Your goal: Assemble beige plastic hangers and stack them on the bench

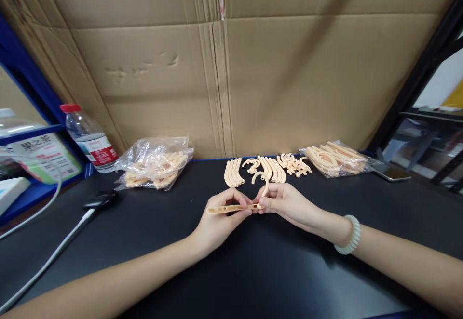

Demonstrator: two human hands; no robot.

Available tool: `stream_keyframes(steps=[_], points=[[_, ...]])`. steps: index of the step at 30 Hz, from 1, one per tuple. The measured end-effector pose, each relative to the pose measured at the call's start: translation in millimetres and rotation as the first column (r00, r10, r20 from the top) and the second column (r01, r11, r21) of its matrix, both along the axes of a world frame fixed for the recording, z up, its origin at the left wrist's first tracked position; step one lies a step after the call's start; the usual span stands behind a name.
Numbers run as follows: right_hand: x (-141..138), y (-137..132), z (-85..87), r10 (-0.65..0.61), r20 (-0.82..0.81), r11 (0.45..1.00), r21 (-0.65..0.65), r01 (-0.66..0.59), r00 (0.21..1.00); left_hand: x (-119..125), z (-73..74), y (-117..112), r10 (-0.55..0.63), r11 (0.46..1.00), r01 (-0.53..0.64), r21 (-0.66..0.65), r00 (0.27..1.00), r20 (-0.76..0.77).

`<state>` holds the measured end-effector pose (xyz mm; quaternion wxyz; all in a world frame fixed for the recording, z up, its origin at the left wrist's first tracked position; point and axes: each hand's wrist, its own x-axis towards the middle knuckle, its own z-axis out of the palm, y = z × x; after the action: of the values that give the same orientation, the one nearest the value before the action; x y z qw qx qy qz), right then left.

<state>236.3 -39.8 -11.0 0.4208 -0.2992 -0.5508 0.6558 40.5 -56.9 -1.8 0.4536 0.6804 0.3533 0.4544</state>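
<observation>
Between the fingers of my left hand (pixel 220 218) is a flat beige plastic hanger arm (pixel 226 209), lying roughly level and pointing left. My right hand (pixel 291 206) pinches a beige plastic hanger hook (pixel 266 186), its curved end upward. The hook's lower end meets the right end of the hanger arm, where my fingertips come together; whether they are joined I cannot tell. Just beyond my hands lie a row of curved hanger arms (pixel 233 172), a second group of arms (pixel 271 168) with loose hooks (pixel 252 165), and a pile of small beige pieces (pixel 294 165).
Clear bags of beige parts stand at the back left (pixel 155 162) and back right (pixel 334 159). A phone (pixel 390 170) lies by the right bag. At left are a red-capped bottle (pixel 92 140), a black device (pixel 100 199) and its white cable (pixel 54 256). Cardboard (pixel 289 68) walls the back.
</observation>
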Motion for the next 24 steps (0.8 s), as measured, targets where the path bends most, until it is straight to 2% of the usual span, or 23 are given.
stream_keyframes(steps=[11,17,21,24], points=[[-8,-6,-0.5,-0.152,0.070,0.983,0.114,0.143,0.986,1,-6.5,3,-0.047,0.993,0.058,-0.103,0.993,0.109],[-11,-8,0.2,-0.207,0.088,0.973,0.125,0.196,0.974,3,-1.1,0,-0.053,0.987,0.070,-0.145,0.992,0.114],[-12,-10,3.0,-0.193,0.068,0.976,0.113,0.185,0.979,4,0.8,0,-0.009,0.981,0.034,-0.190,0.991,0.135],[-11,-11,4.6,-0.234,0.077,0.965,0.142,0.222,0.969,4,0.4,0,0.062,0.975,-0.027,-0.222,0.986,0.153]])
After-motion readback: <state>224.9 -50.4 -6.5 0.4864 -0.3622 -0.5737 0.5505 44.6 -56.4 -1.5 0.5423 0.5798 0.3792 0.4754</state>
